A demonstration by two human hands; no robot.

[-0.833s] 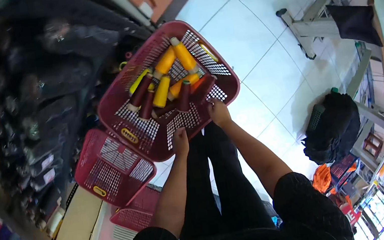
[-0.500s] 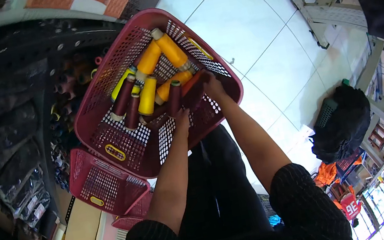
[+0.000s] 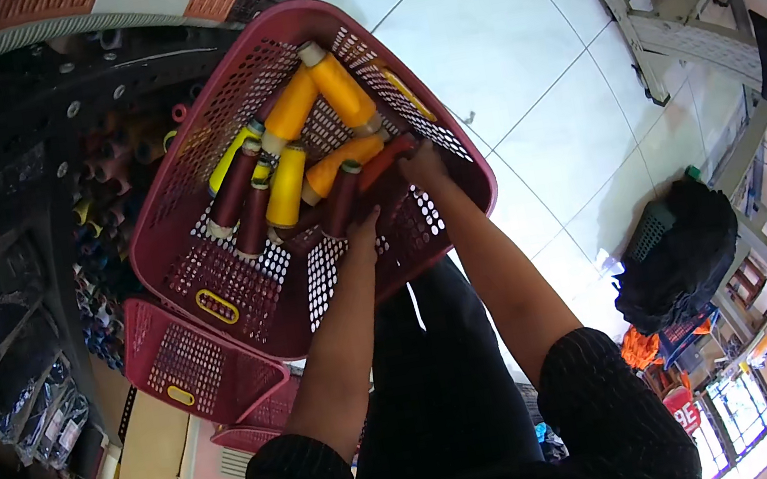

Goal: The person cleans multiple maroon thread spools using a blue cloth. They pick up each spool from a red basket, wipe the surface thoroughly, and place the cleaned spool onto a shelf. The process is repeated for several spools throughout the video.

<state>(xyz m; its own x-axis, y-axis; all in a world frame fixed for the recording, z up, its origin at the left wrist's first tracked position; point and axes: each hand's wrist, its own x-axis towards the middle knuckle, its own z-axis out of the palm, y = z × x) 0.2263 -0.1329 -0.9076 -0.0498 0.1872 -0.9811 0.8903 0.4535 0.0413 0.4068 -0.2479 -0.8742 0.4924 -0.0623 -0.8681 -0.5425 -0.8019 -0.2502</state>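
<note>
Both my arms reach into a large maroon plastic basket (image 3: 282, 25) with perforated walls. My left hand (image 3: 363, 231) is low inside it beside the base of a maroon thread spool (image 3: 342, 200), thumb raised apart from the fingers. My right hand (image 3: 422, 166) closes around the near end of an orange-red thread spool (image 3: 385, 165); its fingertips are partly hidden. Around them lie an orange cone (image 3: 342, 90), a second orange cone (image 3: 290, 110), a third orange cone (image 3: 340, 163), a yellow cone (image 3: 285, 187), a thin yellow-green spool (image 3: 233, 159) and two more maroon spools (image 3: 235, 191).
A smaller maroon basket (image 3: 200, 356) sits just below-left. Shelving (image 3: 59, 116) with many thread spools (image 3: 104, 175) and plastic-wrapped packs (image 3: 28, 390) stands on the left. White tiled floor (image 3: 471, 32) spreads right, with metal table legs (image 3: 640, 44) and a dark cloth heap (image 3: 681, 256).
The basket has shifted slightly left in view. The maroon spool by my left hand leans more, and my left thumb has come away from it. My right hand stays at the orange-red spool.
</note>
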